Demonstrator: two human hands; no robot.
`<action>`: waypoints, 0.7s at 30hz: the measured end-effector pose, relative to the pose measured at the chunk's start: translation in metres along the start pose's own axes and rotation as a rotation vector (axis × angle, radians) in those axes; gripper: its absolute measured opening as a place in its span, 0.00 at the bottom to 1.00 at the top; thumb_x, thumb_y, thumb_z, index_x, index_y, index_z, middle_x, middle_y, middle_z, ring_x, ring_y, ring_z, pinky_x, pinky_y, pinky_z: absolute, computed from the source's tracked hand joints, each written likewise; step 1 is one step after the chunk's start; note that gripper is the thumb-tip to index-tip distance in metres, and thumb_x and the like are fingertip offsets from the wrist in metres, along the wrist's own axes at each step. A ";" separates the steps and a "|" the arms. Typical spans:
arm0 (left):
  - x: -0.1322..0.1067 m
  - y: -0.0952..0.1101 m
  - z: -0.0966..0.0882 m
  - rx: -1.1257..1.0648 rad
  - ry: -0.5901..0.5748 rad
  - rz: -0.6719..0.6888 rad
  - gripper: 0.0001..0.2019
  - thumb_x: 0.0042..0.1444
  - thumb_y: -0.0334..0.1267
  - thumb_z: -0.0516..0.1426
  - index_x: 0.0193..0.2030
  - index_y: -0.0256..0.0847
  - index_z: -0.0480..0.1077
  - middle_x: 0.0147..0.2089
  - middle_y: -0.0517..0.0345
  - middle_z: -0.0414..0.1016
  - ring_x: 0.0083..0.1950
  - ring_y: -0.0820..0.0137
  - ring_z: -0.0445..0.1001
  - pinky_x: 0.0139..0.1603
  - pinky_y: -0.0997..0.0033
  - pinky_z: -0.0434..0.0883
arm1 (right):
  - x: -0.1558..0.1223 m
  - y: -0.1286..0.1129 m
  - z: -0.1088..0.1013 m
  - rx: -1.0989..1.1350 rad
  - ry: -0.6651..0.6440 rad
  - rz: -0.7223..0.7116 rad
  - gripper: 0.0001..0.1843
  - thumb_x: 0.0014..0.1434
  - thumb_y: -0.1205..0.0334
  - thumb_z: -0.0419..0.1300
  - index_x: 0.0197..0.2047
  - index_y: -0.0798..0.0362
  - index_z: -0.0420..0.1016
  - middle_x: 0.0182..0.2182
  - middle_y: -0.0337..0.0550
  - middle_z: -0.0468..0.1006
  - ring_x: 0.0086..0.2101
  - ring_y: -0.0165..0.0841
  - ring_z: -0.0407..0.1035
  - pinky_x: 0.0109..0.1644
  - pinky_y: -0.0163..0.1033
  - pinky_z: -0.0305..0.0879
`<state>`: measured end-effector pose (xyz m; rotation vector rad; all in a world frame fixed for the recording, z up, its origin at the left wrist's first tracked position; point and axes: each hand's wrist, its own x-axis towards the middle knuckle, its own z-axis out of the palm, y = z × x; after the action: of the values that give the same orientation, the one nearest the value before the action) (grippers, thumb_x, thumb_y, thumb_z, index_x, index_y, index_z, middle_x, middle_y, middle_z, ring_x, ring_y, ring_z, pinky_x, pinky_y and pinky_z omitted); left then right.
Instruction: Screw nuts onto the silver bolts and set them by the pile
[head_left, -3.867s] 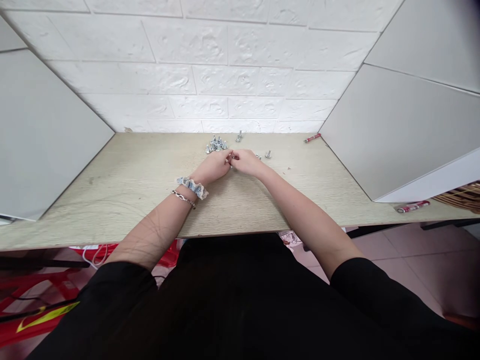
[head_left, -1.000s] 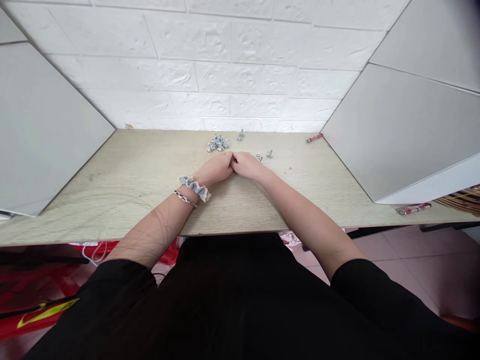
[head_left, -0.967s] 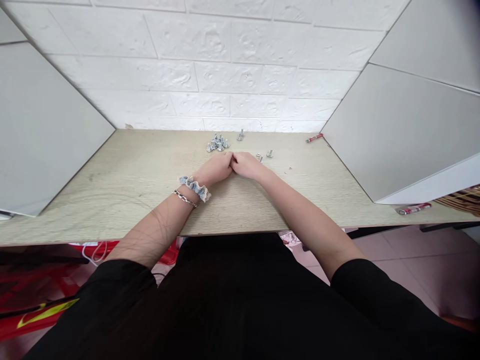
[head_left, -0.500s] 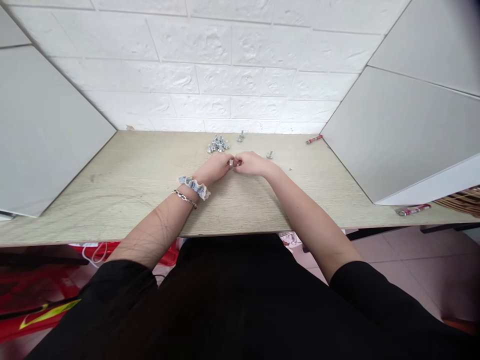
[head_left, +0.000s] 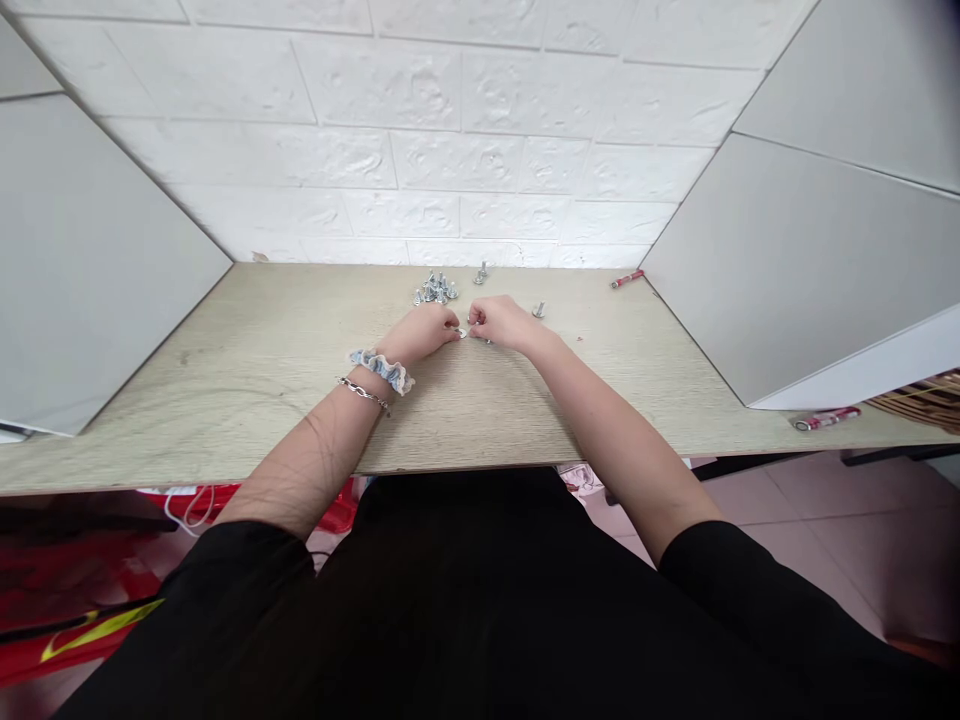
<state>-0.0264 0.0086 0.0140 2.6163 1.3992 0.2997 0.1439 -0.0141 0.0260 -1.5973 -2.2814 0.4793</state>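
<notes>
Above the tabletop (head_left: 480,420), my left hand (head_left: 424,333) pinches a small flat round piece like a metal washer (head_left: 462,333) between thumb and fingertips. Close to its right, my right hand (head_left: 501,322) is closed on a small metal bolt (head_left: 488,341). Only bits of that bolt show, since the fingers cover most of it. Behind my left hand stands a cluster of several silver bolts (head_left: 436,289). Beyond my right hand, another bolt or two (head_left: 481,273) sit near the wall. A single bolt (head_left: 539,310) stands just right of my right hand.
A white brick-patterned wall (head_left: 420,160) closes off the back. Pale panels (head_left: 105,250) flank the table on the left and right. Two red tubes lie at the right, one by the wall (head_left: 627,279), one near the front edge (head_left: 826,419), beside a wicker basket (head_left: 926,402).
My hands, touching at the fingertips before, have drawn slightly apart. The round washer and a bit of the bolt now show between and below the fingers.
</notes>
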 end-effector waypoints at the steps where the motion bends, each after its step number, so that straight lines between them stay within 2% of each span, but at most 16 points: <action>1: 0.000 0.000 0.000 0.004 0.000 0.009 0.11 0.57 0.36 0.56 0.40 0.37 0.79 0.40 0.50 0.80 0.43 0.65 0.75 0.48 0.68 0.69 | 0.001 0.001 0.002 0.004 0.015 -0.018 0.07 0.55 0.71 0.59 0.39 0.58 0.75 0.39 0.45 0.78 0.36 0.30 0.67 0.37 0.33 0.58; 8: 0.003 -0.002 0.007 0.019 0.034 0.081 0.12 0.57 0.34 0.54 0.40 0.40 0.80 0.37 0.51 0.81 0.40 0.65 0.76 0.48 0.67 0.70 | 0.006 0.007 0.009 0.004 0.072 -0.119 0.10 0.56 0.74 0.54 0.38 0.58 0.75 0.38 0.45 0.78 0.38 0.31 0.67 0.40 0.33 0.58; 14: 0.006 -0.001 0.009 0.029 0.016 0.139 0.12 0.57 0.33 0.54 0.39 0.40 0.80 0.38 0.52 0.81 0.40 0.67 0.76 0.46 0.69 0.69 | 0.002 -0.002 0.004 0.003 0.096 -0.109 0.09 0.59 0.69 0.53 0.40 0.58 0.75 0.38 0.46 0.79 0.37 0.32 0.69 0.41 0.34 0.59; 17: 0.004 0.001 0.006 -0.015 0.020 0.144 0.12 0.57 0.34 0.54 0.38 0.39 0.80 0.38 0.52 0.82 0.40 0.67 0.76 0.46 0.70 0.69 | -0.006 -0.015 -0.012 -0.013 0.214 -0.083 0.11 0.62 0.65 0.53 0.37 0.58 0.75 0.35 0.46 0.78 0.37 0.32 0.69 0.41 0.35 0.59; 19: 0.001 0.003 0.003 -0.047 0.006 0.133 0.11 0.57 0.34 0.55 0.39 0.39 0.79 0.39 0.53 0.82 0.41 0.67 0.76 0.47 0.71 0.69 | -0.011 -0.020 -0.032 -0.005 0.329 -0.073 0.19 0.66 0.58 0.48 0.36 0.59 0.76 0.34 0.44 0.77 0.36 0.31 0.69 0.41 0.36 0.59; 21: -0.001 0.006 0.001 -0.067 -0.014 0.120 0.12 0.57 0.35 0.55 0.41 0.38 0.79 0.41 0.52 0.81 0.42 0.67 0.76 0.48 0.71 0.69 | -0.012 -0.018 -0.054 0.008 0.414 -0.099 0.31 0.69 0.51 0.38 0.36 0.58 0.77 0.37 0.44 0.77 0.39 0.31 0.70 0.41 0.37 0.60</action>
<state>-0.0217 0.0048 0.0141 2.6475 1.2081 0.3364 0.1560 -0.0262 0.0812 -1.4141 -2.0253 0.1166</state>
